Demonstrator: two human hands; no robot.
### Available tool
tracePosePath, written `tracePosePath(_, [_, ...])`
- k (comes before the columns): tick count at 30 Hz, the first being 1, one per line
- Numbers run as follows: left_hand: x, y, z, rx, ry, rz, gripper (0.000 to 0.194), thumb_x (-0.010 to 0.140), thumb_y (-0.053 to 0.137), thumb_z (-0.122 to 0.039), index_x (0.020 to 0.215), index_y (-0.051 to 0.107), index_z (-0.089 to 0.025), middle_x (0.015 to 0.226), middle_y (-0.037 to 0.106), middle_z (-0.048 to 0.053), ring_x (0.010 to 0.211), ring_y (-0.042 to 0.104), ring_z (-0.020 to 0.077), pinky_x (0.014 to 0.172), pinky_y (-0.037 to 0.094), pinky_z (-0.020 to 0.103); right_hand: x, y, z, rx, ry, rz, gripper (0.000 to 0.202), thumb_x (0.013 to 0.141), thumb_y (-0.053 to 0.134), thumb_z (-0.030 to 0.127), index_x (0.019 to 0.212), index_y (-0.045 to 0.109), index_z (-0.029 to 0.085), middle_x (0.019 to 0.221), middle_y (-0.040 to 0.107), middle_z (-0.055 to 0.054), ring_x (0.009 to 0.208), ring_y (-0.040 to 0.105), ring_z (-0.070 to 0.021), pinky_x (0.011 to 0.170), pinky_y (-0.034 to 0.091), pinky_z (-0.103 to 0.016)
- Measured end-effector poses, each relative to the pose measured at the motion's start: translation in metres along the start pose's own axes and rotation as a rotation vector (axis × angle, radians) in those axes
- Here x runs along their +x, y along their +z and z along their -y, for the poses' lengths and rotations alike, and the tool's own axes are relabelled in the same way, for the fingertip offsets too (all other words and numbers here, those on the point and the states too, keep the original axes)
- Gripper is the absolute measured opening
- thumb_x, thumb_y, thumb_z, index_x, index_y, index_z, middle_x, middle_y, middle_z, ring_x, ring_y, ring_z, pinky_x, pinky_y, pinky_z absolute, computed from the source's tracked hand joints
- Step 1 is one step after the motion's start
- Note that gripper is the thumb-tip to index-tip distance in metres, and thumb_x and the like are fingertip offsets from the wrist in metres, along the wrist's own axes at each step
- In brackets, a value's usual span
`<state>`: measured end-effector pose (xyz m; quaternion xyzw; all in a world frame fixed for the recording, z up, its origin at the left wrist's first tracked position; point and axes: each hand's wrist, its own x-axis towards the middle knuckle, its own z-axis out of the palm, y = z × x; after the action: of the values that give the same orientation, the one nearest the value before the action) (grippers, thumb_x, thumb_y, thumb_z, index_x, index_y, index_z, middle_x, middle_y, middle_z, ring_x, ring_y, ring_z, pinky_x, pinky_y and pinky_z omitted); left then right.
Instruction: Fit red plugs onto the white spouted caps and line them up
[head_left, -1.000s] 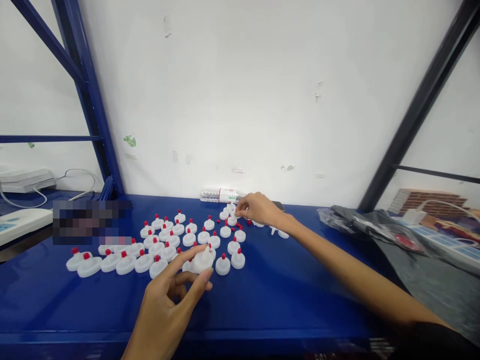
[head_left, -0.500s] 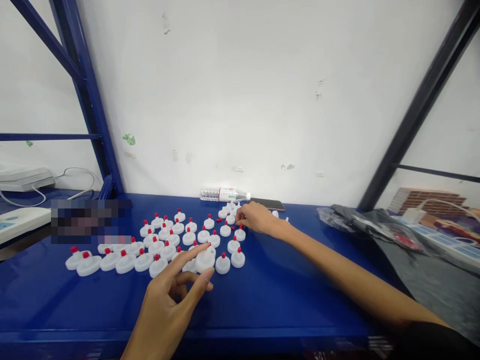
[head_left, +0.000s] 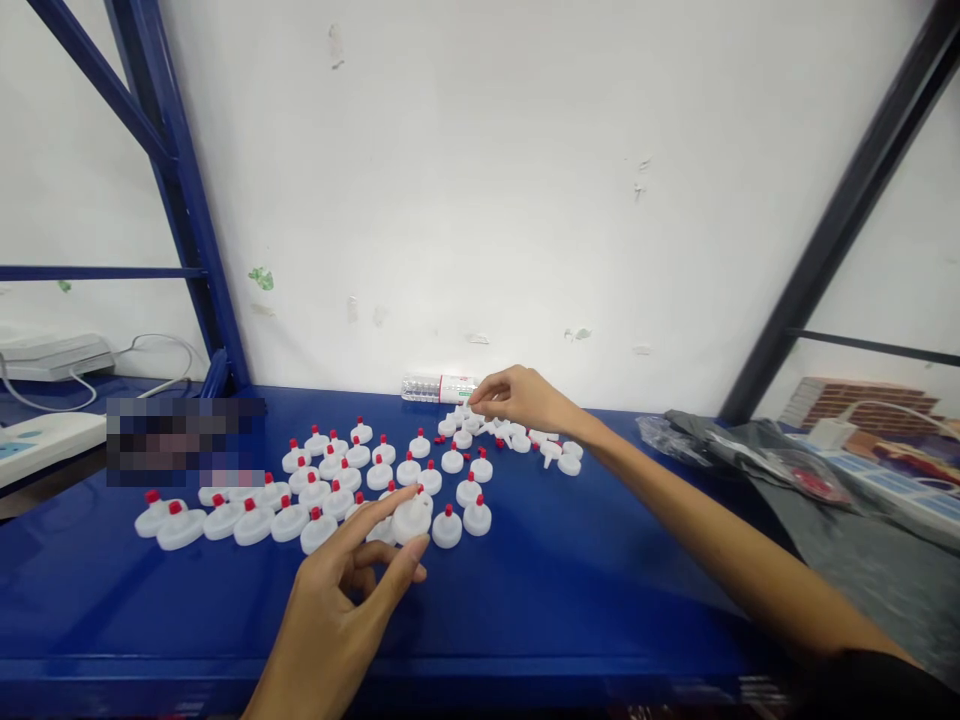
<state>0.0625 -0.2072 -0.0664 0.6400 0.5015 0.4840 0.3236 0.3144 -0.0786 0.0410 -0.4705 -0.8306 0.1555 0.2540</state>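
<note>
My left hand (head_left: 341, 595) grips a round white nozzle cap (head_left: 412, 522) between thumb and index finger, its bare spout pointing up. Several white caps with red tips (head_left: 447, 528) stand upright on the blue table beside and behind that hand. My right hand (head_left: 525, 398) reaches over a pile of white caps without tips (head_left: 463, 438) at the back. Its thumb and fingers are pinched together at the pile's top; what they hold, if anything, cannot be made out. Small loose red tips (head_left: 501, 443) lie just below this hand.
A clear plastic bottle (head_left: 421, 388) lies along the wall, partly behind my right hand. More white caps (head_left: 568, 464) lie right of the pile. Grey plastic bags (head_left: 720, 440) and a power strip (head_left: 892, 470) are at the right. Blue posts (head_left: 184, 230) rise at the left.
My right hand has moved up and back, from beside the red tips to the top of the white pile. My left hand keeps the cap in the same place.
</note>
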Motion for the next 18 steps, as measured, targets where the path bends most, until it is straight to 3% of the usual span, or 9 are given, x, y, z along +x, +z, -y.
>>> tracePosePath(4, [-0.001,0.001,-0.003,-0.005,0.015,-0.017,0.065,0.087,0.067,-0.060,0.137,0.062,-0.019,0.065,0.074,0.000,0.051,0.063,0.0158,0.049,0.045,0.024,-0.014,-0.008,0.033,0.303,-0.117,0.129,0.027,0.091,0.070,0.040,0.104,0.080,0.018,0.093,0.079,-0.008,0.079,0.071,-0.0163,0.068,0.053,-0.027])
tracePosePath(7, [-0.001,0.001,-0.005,-0.025,0.014,-0.020,0.067,0.086,0.067,-0.060,0.137,0.062,-0.018,0.062,0.073,-0.001,0.042,0.052,0.0122,0.045,0.043,0.024,-0.026,-0.004,0.056,0.405,-0.253,0.294,0.025,0.091,0.071,0.038,0.105,0.080,0.019,0.092,0.077,-0.006,0.079,0.068,-0.0147,0.067,0.051,-0.026])
tracePosePath(9, [0.000,0.001,-0.004,-0.032,0.011,-0.022,0.067,0.085,0.067,-0.061,0.136,0.063,-0.017,0.062,0.073,0.000,0.043,0.052,0.0126,0.044,0.041,0.023,-0.032,0.001,0.066,0.429,-0.304,0.368,0.023,0.094,0.068,0.036,0.104,0.080,0.019,0.089,0.076,-0.004,0.077,0.066,-0.0129,0.064,0.049,-0.024])
tracePosePath(18, [0.000,0.002,-0.004,-0.034,0.048,-0.026,0.061,0.087,0.067,-0.058,0.133,0.065,-0.018,0.062,0.073,0.000,0.054,0.064,0.0162,0.046,0.043,0.022,-0.037,0.019,0.071,0.456,-0.351,0.312,0.023,0.095,0.069,0.036,0.098,0.080,0.016,0.086,0.074,-0.003,0.074,0.061,-0.0113,0.062,0.045,-0.022])
